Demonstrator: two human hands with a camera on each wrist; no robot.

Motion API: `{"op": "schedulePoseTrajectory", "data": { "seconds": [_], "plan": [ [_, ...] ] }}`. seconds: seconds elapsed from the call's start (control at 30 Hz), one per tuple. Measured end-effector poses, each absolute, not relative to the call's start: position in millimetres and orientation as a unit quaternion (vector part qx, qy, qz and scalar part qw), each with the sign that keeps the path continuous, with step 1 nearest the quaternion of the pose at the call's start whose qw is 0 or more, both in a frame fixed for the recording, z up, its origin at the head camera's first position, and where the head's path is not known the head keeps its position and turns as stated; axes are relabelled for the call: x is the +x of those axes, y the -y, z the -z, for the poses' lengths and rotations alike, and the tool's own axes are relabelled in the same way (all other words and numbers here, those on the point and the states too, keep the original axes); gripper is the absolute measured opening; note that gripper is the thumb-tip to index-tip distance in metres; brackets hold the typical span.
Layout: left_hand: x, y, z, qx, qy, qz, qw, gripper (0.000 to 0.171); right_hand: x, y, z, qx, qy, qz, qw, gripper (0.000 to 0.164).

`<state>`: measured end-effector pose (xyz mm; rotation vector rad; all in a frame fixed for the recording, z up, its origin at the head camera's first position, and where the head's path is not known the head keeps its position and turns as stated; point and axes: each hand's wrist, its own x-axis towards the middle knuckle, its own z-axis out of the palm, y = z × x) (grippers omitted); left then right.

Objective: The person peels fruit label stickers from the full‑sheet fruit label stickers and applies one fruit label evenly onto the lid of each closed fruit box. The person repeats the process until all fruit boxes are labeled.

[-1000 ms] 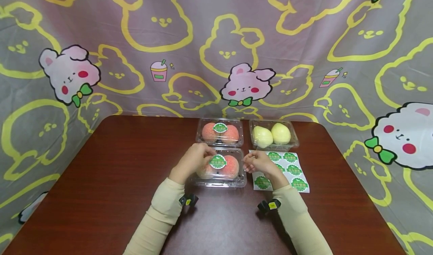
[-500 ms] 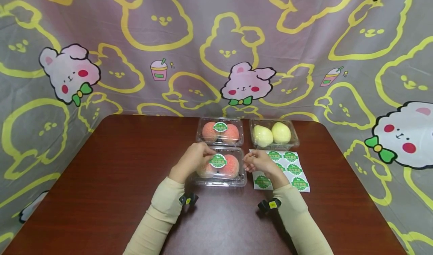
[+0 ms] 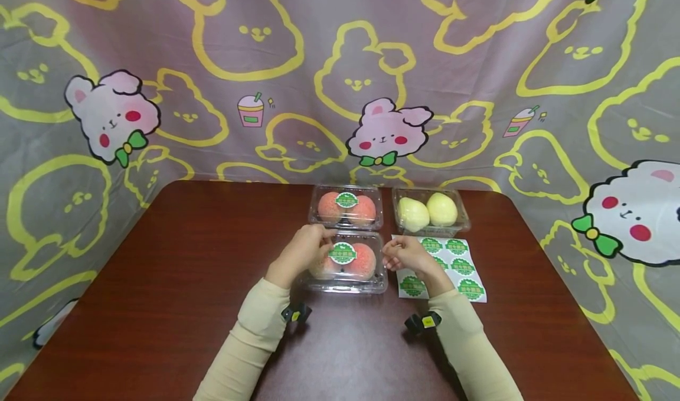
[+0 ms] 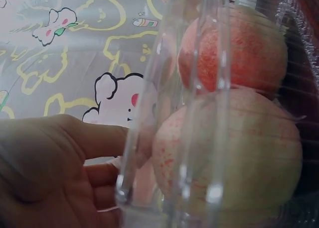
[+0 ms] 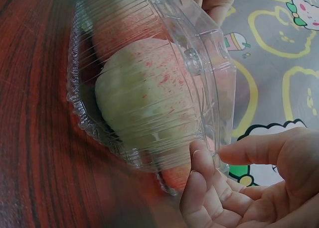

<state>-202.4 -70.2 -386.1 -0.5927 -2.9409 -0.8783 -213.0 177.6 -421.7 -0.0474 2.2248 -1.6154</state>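
In the head view a clear plastic clamshell box (image 3: 366,284) with two pink peaches (image 3: 361,261) sits on the table. A round green-and-white sticker (image 3: 342,253) is on its lid. My left hand (image 3: 307,248) reaches over the lid's left side, fingers bent, fingertips right by the sticker. The left wrist view shows the thumb at the lid, with the fingertips partly hidden behind the clear plastic. At the box's right edge is my right hand (image 3: 406,258). In the right wrist view its thumb and curled forefinger (image 5: 199,161) pinch the rim of the box.
Behind stands another box of peaches (image 3: 362,209) with a sticker. To its right a clear box holds two pale yellow fruits (image 3: 441,210). A sheet of round green stickers (image 3: 480,289) lies partly under the right hand. A patterned curtain (image 3: 297,11) hangs behind the brown table (image 3: 186,259).
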Motion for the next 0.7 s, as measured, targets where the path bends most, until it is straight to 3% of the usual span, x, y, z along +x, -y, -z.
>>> {"op": "schedulePoseTrajectory", "data": {
  "seconds": [0.2, 0.5, 0.7],
  "plan": [
    [-195.1, 72.9, 392.8, -0.24, 0.933, 0.26, 0.062, 0.015, -212.3, -177.9, 422.7, -0.017, -0.792, 0.578, 0.198, 0.021],
    [-179.7, 71.3, 405.7, -0.377, 0.887, 0.123, 0.237, 0.014, -213.1, -178.7, 422.9, -0.015, -0.793, 0.576, 0.195, 0.02],
    [-174.9, 66.8, 411.1, -0.42, 0.87, 0.089, 0.243, 0.023, -212.9, -178.2, 421.5, -0.019, -0.792, 0.578, 0.195, 0.02]
  ]
}}
